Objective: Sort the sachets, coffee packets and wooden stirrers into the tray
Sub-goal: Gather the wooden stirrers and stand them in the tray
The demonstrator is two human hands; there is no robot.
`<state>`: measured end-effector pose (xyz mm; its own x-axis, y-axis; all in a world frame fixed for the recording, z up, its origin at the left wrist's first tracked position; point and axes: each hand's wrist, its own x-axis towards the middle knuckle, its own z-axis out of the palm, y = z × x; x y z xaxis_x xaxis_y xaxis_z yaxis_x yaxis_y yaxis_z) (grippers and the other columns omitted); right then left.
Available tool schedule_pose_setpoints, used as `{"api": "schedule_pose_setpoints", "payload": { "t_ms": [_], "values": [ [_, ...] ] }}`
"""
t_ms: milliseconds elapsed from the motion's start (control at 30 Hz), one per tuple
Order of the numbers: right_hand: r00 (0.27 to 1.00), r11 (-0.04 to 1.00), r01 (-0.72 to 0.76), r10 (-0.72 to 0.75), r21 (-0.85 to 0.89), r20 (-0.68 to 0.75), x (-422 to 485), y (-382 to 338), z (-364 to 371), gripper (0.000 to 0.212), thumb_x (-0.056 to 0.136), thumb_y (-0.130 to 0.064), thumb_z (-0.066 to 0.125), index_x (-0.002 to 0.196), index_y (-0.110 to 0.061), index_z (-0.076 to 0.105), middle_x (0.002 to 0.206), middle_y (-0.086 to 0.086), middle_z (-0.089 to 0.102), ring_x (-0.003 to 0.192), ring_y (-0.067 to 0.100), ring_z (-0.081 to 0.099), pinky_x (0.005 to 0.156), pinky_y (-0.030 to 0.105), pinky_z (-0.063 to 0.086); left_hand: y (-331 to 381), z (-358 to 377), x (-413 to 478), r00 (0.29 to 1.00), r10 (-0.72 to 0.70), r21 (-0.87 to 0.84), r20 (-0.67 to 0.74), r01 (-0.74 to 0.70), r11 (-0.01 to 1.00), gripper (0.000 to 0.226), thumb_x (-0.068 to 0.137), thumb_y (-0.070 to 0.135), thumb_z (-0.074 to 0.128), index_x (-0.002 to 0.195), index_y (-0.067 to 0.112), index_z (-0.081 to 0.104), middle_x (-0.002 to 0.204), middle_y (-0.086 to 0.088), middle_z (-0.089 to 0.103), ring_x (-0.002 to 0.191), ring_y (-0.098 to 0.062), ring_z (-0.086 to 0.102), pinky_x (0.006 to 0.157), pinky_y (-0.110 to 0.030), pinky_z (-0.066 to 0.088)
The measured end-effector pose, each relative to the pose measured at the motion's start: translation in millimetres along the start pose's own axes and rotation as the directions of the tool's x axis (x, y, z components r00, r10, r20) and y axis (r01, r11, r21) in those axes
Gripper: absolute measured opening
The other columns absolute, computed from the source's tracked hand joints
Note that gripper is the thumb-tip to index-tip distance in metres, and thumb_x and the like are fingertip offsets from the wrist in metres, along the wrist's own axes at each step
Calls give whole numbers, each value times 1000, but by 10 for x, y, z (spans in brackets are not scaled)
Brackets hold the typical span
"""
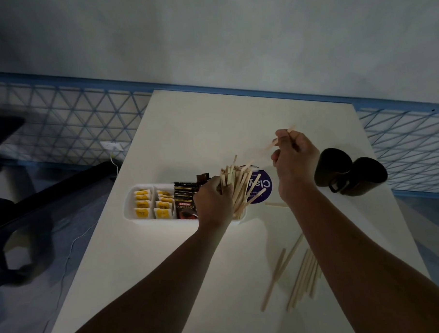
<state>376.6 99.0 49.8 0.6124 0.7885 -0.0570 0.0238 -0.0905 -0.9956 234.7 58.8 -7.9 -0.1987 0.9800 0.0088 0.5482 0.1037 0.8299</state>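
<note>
A white divided tray sits mid-table. Its two left compartments hold yellow-and-white sachets, and black coffee packets stand in the one beside them. My left hand grips a bundle of wooden stirrers standing upright in the tray's right end. My right hand is raised behind and to the right of the tray, pinching a couple of thin stirrers that point toward the bundle. Several loose stirrers lie on the table near the front right, partly under my right forearm.
A purple round label or lid lies right behind the tray. Two dark mugs lie on their sides at the right. The white table ends at a blue lattice barrier. One stray stirrer lies beside my right wrist.
</note>
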Motion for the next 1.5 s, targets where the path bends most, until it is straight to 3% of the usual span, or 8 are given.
{"api": "schedule_pose_setpoints", "payload": {
  "t_ms": [233,433,567,833,967,1133,1267,1500],
  "values": [
    [972,959,138,-82,-249,220,-182,101,-35,13,96,-23,64,87,-17,72,79,-4,72,68,14,68,71,39,60,66,-17,-27,1000,-20,-73,-12,19,997,12,92,15,61,85,11,69,75,7,68,63,2,60,52,-3,39],
    [899,829,319,-110,-460,425,-365,233,-38,6,87,-14,71,86,-18,76,73,-11,72,68,6,68,68,30,59,77,-28,-22,998,-65,-126,-20,62,990,7,88,15,67,93,11,71,84,4,72,73,-4,63,64,-8,43],
    [898,795,368,-170,-483,405,-372,265,-58,15,85,-20,76,99,-17,75,82,-12,70,65,-4,60,64,12,46,85,-31,-28,996,-82,-150,-21,78,986,10,88,17,70,96,11,72,85,5,70,76,-6,63,67,-12,45],
    [976,822,187,-93,-538,197,-331,364,-225,48,82,-55,73,108,-16,63,84,-10,64,76,7,62,62,16,44,80,-27,-21,996,-79,-117,-46,73,990,12,87,22,70,86,10,72,79,0,72,72,-14,66,65,-23,50],
    [957,794,68,119,-604,265,-352,555,-262,50,78,-65,70,102,-22,63,85,-9,66,81,12,63,69,26,50,115,-69,-22,997,-45,-22,-57,44,999,16,89,24,70,89,9,74,77,1,71,65,-6,57,52,-4,38],
    [908,889,-27,213,-457,362,-358,688,-227,24,84,-40,73,96,-19,76,70,-6,68,61,11,56,65,34,47,119,-113,-23,999,-16,48,-48,18,999,21,90,29,68,97,11,77,71,7,64,57,-1,49,48,-5,30],
    [926,864,116,84,-491,367,-345,553,-119,10,90,-25,68,88,-19,75,76,-7,71,75,14,67,74,36,57,109,-116,1,999,-28,50,-36,30,998,17,90,25,69,94,11,77,69,7,65,54,0,48,49,-4,33],
    [928,892,149,22,-426,372,-320,444,34,16,86,-13,70,92,-28,69,82,-9,73,77,13,72,75,43,62,143,-164,49,999,20,11,-37,-20,1000,19,84,23,75,99,12,75,91,1,75,81,-11,69,75,-21,51]
  ]
}}
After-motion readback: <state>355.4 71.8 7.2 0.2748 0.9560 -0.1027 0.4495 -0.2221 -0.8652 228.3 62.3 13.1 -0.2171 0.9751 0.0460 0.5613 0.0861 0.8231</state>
